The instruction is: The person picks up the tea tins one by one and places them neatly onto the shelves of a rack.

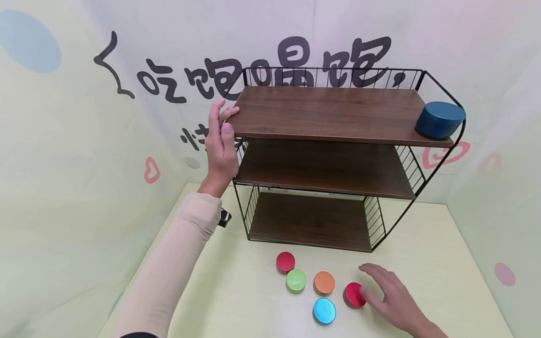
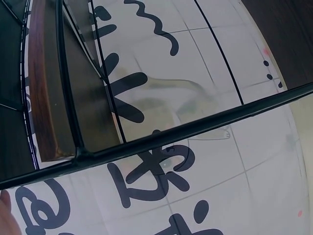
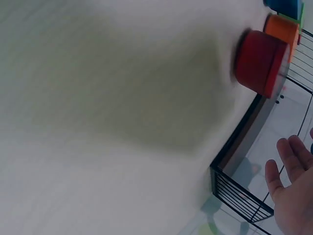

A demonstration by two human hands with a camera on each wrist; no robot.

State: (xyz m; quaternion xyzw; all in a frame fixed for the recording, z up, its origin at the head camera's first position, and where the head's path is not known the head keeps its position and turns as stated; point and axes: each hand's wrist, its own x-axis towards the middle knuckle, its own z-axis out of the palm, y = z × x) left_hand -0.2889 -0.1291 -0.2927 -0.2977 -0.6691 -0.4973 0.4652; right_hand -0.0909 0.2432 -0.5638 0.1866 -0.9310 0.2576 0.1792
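Note:
A three-tier shelf rack [image 1: 313, 115] with dark wooden boards and a black wire frame stands on the pale table. At the left end of its top board, my left hand [image 1: 221, 152] grips the edge, fingertips over the board and thumb near the front. Only a bit of that hand [image 2: 7, 215] shows in the left wrist view. My right hand [image 1: 393, 298] is low over the table with fingers spread, its thumb overlapping the rim of a red round tin [image 1: 353, 295]. The right wrist view shows the red tin [image 3: 259, 62] apart from the extended fingers [image 3: 292, 159].
Left of that tin are an orange tin [image 1: 324, 283], a light blue tin [image 1: 324, 311], a green tin [image 1: 296, 281] and another red tin [image 1: 285, 262]. A larger dark blue tin [image 1: 440, 120] sits on the top board's right end. Printed cloth walls [image 1: 84, 164] surround the table.

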